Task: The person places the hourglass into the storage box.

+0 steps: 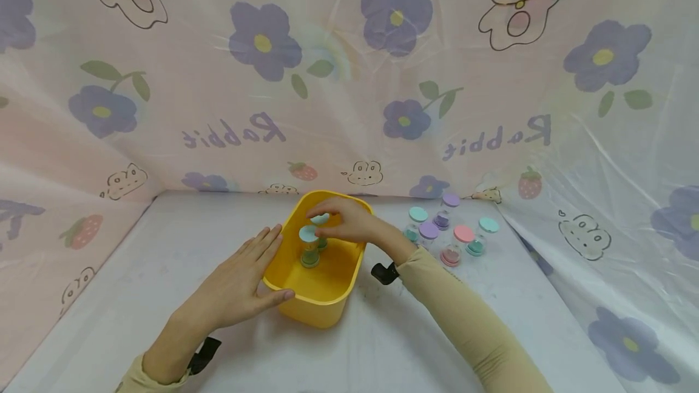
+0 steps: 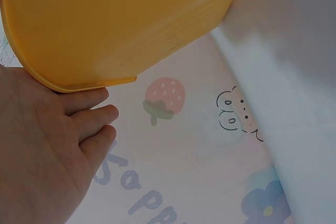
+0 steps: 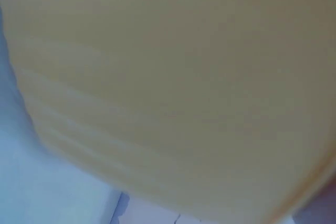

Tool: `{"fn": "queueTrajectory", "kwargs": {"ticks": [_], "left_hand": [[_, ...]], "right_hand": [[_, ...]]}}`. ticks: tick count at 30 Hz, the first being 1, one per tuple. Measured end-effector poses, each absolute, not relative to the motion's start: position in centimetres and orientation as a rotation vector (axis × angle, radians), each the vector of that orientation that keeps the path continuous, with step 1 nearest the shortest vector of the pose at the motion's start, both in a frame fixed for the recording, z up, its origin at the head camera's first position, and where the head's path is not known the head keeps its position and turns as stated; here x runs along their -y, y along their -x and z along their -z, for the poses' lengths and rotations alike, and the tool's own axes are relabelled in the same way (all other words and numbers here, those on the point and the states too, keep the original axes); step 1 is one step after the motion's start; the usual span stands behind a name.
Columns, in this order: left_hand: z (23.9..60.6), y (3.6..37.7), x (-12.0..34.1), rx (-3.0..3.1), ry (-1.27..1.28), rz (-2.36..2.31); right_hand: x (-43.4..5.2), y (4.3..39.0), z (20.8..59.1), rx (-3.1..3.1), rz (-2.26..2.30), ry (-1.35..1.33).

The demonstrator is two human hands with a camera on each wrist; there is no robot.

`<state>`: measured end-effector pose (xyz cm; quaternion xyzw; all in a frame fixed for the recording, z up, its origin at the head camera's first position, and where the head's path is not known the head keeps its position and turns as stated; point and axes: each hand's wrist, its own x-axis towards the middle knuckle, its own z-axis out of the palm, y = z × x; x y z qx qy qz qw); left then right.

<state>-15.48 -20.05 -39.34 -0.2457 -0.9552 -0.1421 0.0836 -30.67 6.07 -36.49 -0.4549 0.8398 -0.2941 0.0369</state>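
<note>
A yellow plastic bin (image 1: 327,303) stands on the white table. My left hand (image 1: 235,288) lies along its left rim, with fingers straight and thumb over the near corner; the left wrist view shows those fingers against the bin's outer wall (image 2: 121,24). Reaching over the right rim, my right hand (image 1: 346,220) pinches a small sand timer (image 1: 320,219) with a pale blue cap inside the bin. Beside it, a second sand timer (image 1: 309,247) with a pale blue cap and green sand stands upright. The bin's wall (image 3: 168,87) fills the right wrist view.
To the bin's right stand several more sand timers, among them a pink one (image 1: 463,234), a purple one (image 1: 450,200) and a teal one (image 1: 488,225). A rabbit-and-flower printed sheet (image 1: 327,102) rises behind the table and along its sides.
</note>
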Motion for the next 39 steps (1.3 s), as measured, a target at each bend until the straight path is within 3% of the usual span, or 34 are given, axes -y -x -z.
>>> {"fn": "queueTrajectory", "kwargs": {"ticks": [15,27,39], "left_hand": [[39.4,15.4,20.0,2.855,0.727,0.426],[39.4,15.4,20.0,2.860,0.731,0.439],[39.5,15.5,20.1,2.851,0.734,0.439]], "right_hand": [[-13.6,28.3,37.2,-2.802,1.536,1.375],[-21.4,26.3,38.6,-3.038,1.791,0.928],[-28.0,25.2,40.8,-3.247,1.654,0.474]]}}
